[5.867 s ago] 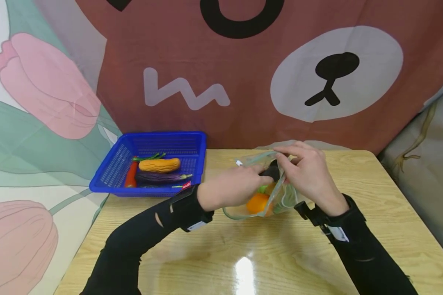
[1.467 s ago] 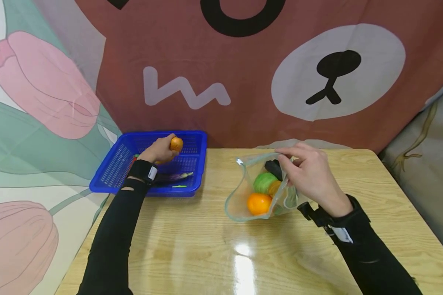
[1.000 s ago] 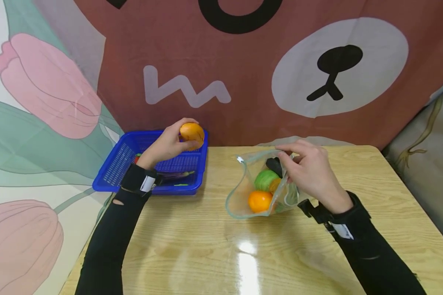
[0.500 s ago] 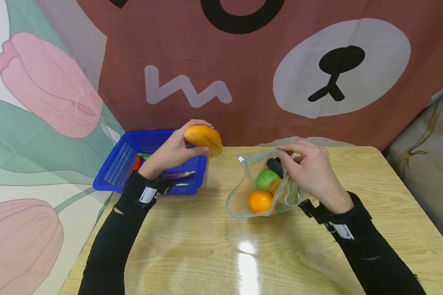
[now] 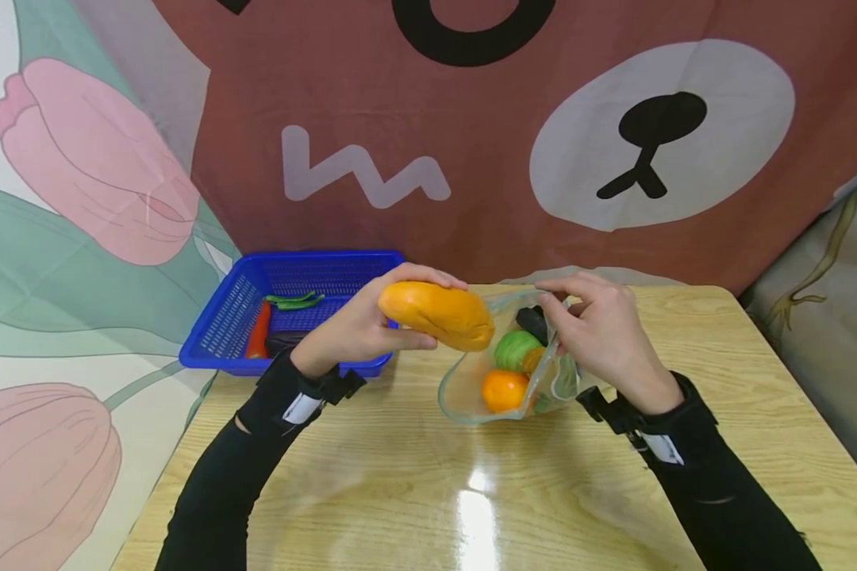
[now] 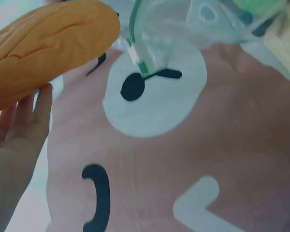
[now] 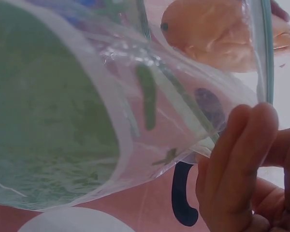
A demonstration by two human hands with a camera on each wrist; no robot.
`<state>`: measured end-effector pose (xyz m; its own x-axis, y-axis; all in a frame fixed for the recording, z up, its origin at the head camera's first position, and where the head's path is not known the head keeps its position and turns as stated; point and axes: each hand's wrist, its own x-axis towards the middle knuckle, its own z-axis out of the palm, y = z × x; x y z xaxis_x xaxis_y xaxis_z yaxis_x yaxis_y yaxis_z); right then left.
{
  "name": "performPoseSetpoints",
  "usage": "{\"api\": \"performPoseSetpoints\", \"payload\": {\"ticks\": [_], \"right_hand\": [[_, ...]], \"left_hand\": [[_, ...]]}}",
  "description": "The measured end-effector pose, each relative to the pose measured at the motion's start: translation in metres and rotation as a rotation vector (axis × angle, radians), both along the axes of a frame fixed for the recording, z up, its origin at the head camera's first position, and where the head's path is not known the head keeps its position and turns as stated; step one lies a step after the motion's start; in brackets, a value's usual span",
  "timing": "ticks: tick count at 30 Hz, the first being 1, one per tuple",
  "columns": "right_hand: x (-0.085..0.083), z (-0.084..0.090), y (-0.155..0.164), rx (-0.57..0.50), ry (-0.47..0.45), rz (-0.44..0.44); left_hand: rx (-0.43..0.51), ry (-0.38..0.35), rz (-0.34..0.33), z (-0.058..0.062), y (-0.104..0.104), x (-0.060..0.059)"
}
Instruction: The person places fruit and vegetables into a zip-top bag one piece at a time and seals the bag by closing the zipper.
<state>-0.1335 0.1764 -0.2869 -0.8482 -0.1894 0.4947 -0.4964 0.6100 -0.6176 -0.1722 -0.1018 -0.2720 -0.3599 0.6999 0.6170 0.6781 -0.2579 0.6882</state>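
Right now the left hand [image 5: 353, 333] curls round a long orange squash-like vegetable [image 5: 436, 315], its grip wrapped about the near end with the thumb underneath, and holds it in the air just at the mouth of a clear zip bag [image 5: 471, 388]. The right hand [image 5: 600, 333] pinches the bag's far rim between thumb and fingertips and holds it up, so the opening gapes toward the left. Inside lie an orange fruit [image 5: 503, 390], a green round one [image 5: 516, 350] and something dark [image 5: 532, 321] at the back. The bag sits on the wooden surface [image 5: 414, 492], with the blue basket [image 5: 221, 333] well to its left, holding a red pepper [image 5: 259, 341] and green beans [image 5: 294, 300].

To do this step well, the vegetable's free tip should likely go in first, angled down past the near lip seen in the left wrist view [image 6: 137, 53], while the right hand keeps the rim taut. The bag looks fairly full, so sliding it along the top of the fruit seems safer than pushing.
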Motion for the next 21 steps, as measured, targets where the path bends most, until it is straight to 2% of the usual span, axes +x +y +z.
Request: {"api": "performPoseSetpoints", "payload": {"ticks": [3,6,10,16,18,21], "right_hand": [[0.0,0.001,-0.001,0.004,-0.012,-0.009],[0.0,0.001,-0.001,0.006,-0.023,-0.013],[0.001,0.0,-0.001,0.006,-0.018,-0.003],[0.001,-0.001,0.0,-0.003,0.005,0.008],[0.001,-0.001,-0.001,-0.004,0.01,0.009],[0.0,-0.001,-0.001,-0.004,0.016,0.007]], "left_hand": [[-0.016,0.035,0.001,-0.004,0.01,0.004],[-0.059,0.141,0.041,-0.011,0.021,0.007],[-0.129,0.352,0.111,-0.021,0.036,0.009],[-0.274,0.781,0.286,-0.033,0.056,0.01],[-0.325,0.877,0.314,-0.036,0.06,0.009],[-0.375,0.973,0.331,-0.04,0.064,0.006]]}}
